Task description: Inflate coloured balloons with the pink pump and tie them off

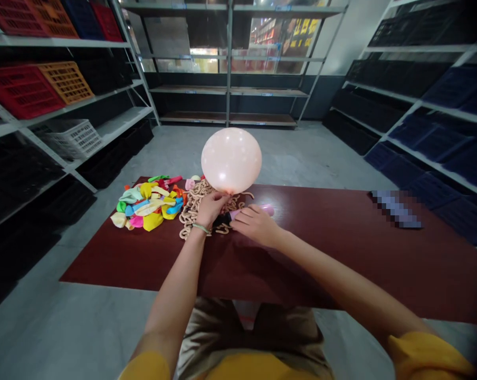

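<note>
A round, inflated pale pink balloon (231, 158) stands above the table with its neck pointing down. My left hand (211, 208) is closed on the balloon's neck, fingertips pinched together. My right hand (256, 224) has its fingers curled round a pink-and-black hand pump (267, 210); the pump's black end points toward my left wrist. The hand hides the middle of the pump. Under and behind my left hand lies a heap of beige cord (188, 215). To the left of it is a pile of limp, uninflated balloons (149, 205) in several colours.
The dark red table (143, 264) stretches across in front of me. A blurred flat object (397, 209) lies at its right end. Shelves with red crates (25, 91) and a white basket (78, 138) stand left; a metal rack (229, 92) is at the back, dark blue bins (424, 142) right.
</note>
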### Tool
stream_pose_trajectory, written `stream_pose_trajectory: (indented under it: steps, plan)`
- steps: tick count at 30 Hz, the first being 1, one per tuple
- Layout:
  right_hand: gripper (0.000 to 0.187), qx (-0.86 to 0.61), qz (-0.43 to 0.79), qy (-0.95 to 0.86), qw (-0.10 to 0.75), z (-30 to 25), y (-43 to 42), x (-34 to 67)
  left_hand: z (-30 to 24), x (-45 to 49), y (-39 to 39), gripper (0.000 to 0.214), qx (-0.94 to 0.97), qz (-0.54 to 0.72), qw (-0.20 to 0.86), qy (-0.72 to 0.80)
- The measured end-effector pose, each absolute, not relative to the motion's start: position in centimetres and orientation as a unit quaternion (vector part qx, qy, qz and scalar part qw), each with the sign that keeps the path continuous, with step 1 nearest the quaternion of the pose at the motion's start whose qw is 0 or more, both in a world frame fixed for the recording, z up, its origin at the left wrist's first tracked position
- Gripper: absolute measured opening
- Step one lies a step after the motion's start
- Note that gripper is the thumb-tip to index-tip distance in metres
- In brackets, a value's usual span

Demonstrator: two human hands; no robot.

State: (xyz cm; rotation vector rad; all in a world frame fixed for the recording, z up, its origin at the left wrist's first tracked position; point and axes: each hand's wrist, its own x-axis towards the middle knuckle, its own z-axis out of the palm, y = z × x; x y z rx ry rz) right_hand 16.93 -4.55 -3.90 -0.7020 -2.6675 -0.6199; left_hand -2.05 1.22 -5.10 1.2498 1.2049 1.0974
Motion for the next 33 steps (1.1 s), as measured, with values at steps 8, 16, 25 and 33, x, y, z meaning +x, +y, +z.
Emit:
stream_pose_trajectory:
  steps: [8,16,25,33]
  plan:
    - [0.027,-0.250,-0.134,-0.951,0.125,-5.6,-5.6,14.1,-5.6,-2.6,1.3,0.031,0.583,0.436,0.441,0.525]
    - [0.009,-0.396,0.300,-0.812,0.306,0.2,-4.8,16.0,-5.4,-2.3,1.2,0.029,0.591,0.439,0.429,0.523]
    - [0.012,-0.426,0.219,-0.822,0.309,8.6,-1.8,18.2,-4.5,-1.9,0.7,0.031,0.628,0.411,0.376,0.543]
    - [0.008,-0.404,0.285,-0.776,0.391,12.1,1.9,15.9,-4.0,-1.1,-0.1,0.031,0.674,0.403,0.305,0.539]
